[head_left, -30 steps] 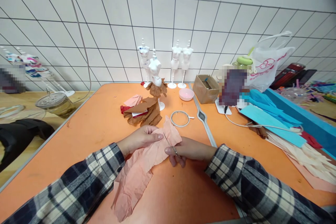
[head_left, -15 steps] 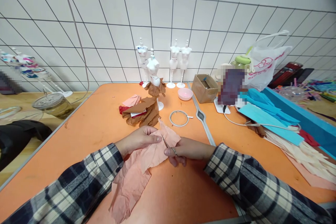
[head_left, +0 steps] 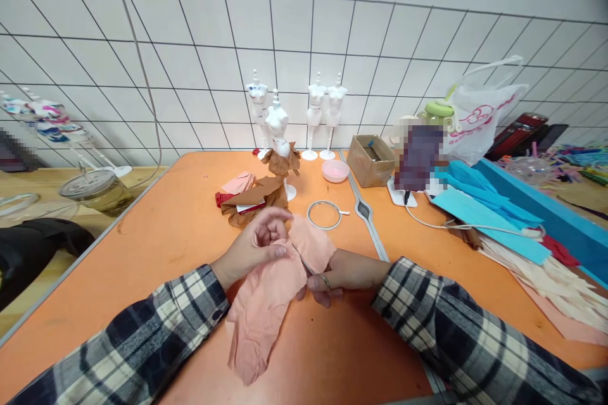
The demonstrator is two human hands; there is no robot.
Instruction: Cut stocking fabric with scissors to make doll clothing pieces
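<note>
- Left hand [head_left: 251,248]: thumb and forefinger pinched on a crinkled pink sheet [head_left: 266,310]; other fingers curled above it.
- Pink sheet: hangs toward the wearer from the left-hand pinch, upper part spreading across to the right hand, above the orange table [head_left: 156,240].
- Right hand [head_left: 339,271]: closed on small scissors [head_left: 304,262], thumb at the metal loop; blades point up-left into the sheet, just beside the left thumb. Blade spread too small to tell.
- Far left of the grip: lidded jar [head_left: 95,193].
- Beyond the left hand, slightly left: pile of brown sheets [head_left: 266,193], with pink and red pieces.
- Beyond the grip: white dress form [head_left: 277,123], upright, brown ruffle around its lower part.
- Beyond the scissors, near: pale hoop [head_left: 324,228], flat; farther, pink bowl [head_left: 335,174].
- Beyond the right hand: cardboard box [head_left: 369,169].
- Well right of the grip: bright blue sheet [head_left: 491,223].
</note>
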